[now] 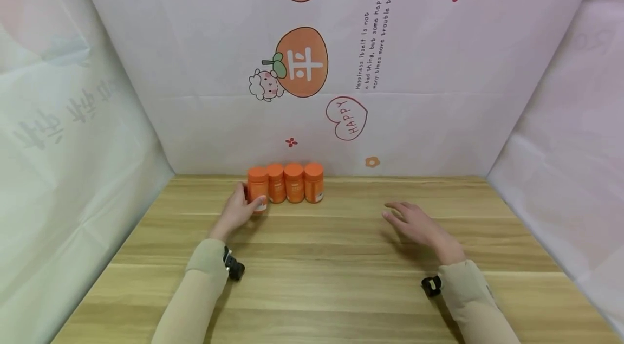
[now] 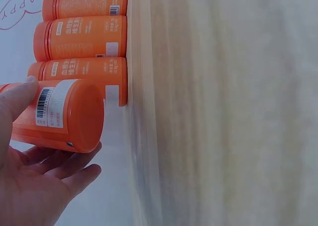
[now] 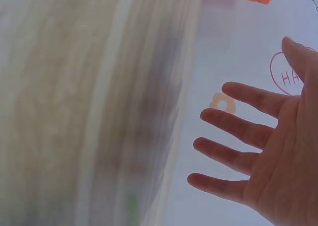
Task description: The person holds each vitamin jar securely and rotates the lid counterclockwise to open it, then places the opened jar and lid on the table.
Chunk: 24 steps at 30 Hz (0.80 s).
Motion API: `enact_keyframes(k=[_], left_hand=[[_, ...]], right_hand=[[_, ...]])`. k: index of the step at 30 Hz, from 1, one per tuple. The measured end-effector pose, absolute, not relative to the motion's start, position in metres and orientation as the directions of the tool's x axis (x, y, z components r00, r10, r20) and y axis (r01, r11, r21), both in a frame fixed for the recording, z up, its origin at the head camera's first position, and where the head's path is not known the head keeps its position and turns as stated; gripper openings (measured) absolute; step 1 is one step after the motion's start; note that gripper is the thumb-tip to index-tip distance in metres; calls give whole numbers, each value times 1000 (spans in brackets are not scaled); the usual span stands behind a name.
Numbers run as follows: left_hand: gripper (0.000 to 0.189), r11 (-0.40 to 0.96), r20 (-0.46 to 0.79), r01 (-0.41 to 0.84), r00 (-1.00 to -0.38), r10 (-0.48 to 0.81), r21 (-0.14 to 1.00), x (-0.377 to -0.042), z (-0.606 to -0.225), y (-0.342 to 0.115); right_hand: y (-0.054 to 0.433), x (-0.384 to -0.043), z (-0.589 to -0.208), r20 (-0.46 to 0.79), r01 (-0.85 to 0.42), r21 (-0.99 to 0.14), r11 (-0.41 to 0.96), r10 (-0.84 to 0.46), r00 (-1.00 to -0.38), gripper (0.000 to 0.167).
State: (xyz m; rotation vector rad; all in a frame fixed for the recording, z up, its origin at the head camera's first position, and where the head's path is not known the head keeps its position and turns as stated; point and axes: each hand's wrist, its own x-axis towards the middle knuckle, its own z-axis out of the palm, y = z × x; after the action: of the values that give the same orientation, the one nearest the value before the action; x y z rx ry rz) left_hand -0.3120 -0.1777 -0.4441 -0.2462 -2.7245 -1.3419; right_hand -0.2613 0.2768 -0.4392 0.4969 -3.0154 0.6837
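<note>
In the head view my left hand (image 1: 238,208) holds an orange bottle (image 1: 257,184) at the left end of a row. The left wrist view shows my thumb on its label side and the fingers of my left hand (image 2: 37,186) behind it. The bottom of this held bottle (image 2: 87,116) faces the camera, and its lower end is off the tabletop. Beside it, three more orange bottles (image 1: 294,184) stand upright, side by side. My right hand (image 1: 414,223) hovers over the right part of the table, holding nothing. Its fingers are straight and spread in the right wrist view.
The wood-grain table (image 1: 322,268) runs back to a white printed sheet (image 1: 419,116). The standing bottles are close to that sheet. More white sheeting hangs along the left side (image 1: 88,170) and the right side (image 1: 560,170). A small camera is strapped to each wrist.
</note>
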Motion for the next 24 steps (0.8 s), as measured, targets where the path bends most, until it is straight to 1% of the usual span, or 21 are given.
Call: enact_keyframes(k=[8,20,24], left_hand=[[54,608,200,231,-972,120,760,-306,-441,-173],[55,613,201,263,-965,169,745,-291,-437,-159],[53,607,198,261,-965,171,751,-286,-433,-153]], right_hand=[[270,-264,-439,94,-329,-424,844,-320,-943,63],[260,-267,-437,77,-329,-431,840,-329,-941,64],[257,-268,-437,81,-340,-439,832,-340,-937,63]])
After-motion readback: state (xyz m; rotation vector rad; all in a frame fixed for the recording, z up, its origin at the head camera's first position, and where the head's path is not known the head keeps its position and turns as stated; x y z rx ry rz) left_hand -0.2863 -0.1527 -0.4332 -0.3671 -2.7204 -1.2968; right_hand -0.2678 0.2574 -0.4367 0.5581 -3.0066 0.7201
